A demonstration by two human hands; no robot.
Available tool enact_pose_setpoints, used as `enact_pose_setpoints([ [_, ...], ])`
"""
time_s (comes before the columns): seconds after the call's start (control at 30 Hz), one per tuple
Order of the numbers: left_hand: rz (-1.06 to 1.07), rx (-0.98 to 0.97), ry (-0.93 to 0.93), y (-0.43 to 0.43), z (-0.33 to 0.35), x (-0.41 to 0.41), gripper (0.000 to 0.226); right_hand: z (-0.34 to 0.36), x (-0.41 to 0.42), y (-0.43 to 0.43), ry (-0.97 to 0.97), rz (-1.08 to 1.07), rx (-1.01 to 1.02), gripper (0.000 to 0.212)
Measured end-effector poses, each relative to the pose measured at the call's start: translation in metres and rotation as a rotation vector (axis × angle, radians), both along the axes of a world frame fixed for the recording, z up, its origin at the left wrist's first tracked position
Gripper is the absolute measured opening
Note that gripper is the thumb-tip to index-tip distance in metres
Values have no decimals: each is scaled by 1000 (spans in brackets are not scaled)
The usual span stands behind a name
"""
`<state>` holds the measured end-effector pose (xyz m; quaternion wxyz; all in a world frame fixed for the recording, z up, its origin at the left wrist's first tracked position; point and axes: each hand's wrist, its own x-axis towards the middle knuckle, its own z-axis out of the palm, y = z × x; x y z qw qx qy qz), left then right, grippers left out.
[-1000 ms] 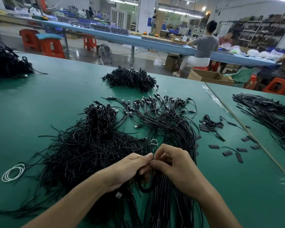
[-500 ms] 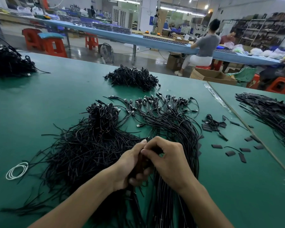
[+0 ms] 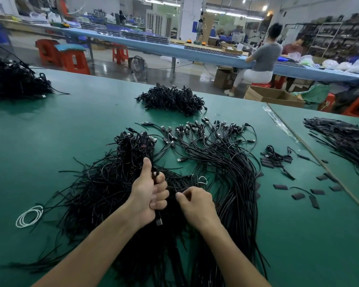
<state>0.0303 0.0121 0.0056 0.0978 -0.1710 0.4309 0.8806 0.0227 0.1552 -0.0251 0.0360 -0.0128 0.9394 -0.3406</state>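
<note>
Black cable [image 3: 155,173] is gripped in the curled fingers [image 3: 161,190] of the left hand [image 3: 147,196], and the thumb is stuck straight up. The cable is folded into a small loop that is seen above the fist. Its silver plug [image 3: 159,221] is seen poking out below the fist.

The fingers of the right hand [image 3: 197,206] are curled too, and the thumb is pressed to the first finger, just beside the left fist. Whether something thin is pinched there cannot be told.

Both hands are held over a big messy heap of cables [image 3: 104,195] that is spread on the green table [image 3: 66,129]. A small white ring [image 3: 202,180] is seen just past the right hand.

Farther out, more cables [image 3: 220,150] are laid side by side and spread wide, with their plugs turned away from the person. Short black tube pieces [image 3: 280,187] are scattered to the right of them. A white wire coil [image 3: 29,216] is seen near the heap on the left side. A dark pile of bundles [image 3: 171,100] is seen at the far side of the table.
</note>
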Motion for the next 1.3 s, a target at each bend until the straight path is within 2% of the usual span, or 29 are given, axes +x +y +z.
enact_pose_setpoints([
  [0.1, -43, -45, 20, 2, -4, 0, 64, 2, 2, -10, 13, -27, 104, 20],
  [0.2, -63, -171, 60, 3, -6, 0, 60, 8, 4, -8, 31, -51, 109, 16],
  [0.33, -68, -301, 102, 6, -3, 0, 55, 23, 6, 10, 13, -56, -6, 17],
  [0.4, -68, -338, 131, 9, -1, 2, 57, 34, 8, 21, 98, -77, -75, 19],
  [0.53, -96, -423, 155, 21, 2, 7, 76, 55, 20, 29, 263, -75, -231, 12],
  [0.63, -138, -497, 199, 27, 6, 11, 65, 66, 30, 26, 313, -16, -276, 8],
  [0.73, -159, -476, 248, 29, 10, 14, 24, 75, 34, 25, 356, 2, -296, 10],
  [0.8, -167, -441, 267, 29, 13, 16, 15, 79, 37, 25, 380, 0, -287, 11],
  [1.03, -142, -401, 439, 34, 15, 19, 46, 82, 47, 32, 377, 177, -179, 16],
  [1.23, -151, -306, 375, 39, 12, 19, 51, 79, 53, 37, 405, 262, -164, 15],
  [1.3, -177, -252, 324, 43, 11, 21, 52, 78, 54, 38, 455, 287, -90, 13],
])
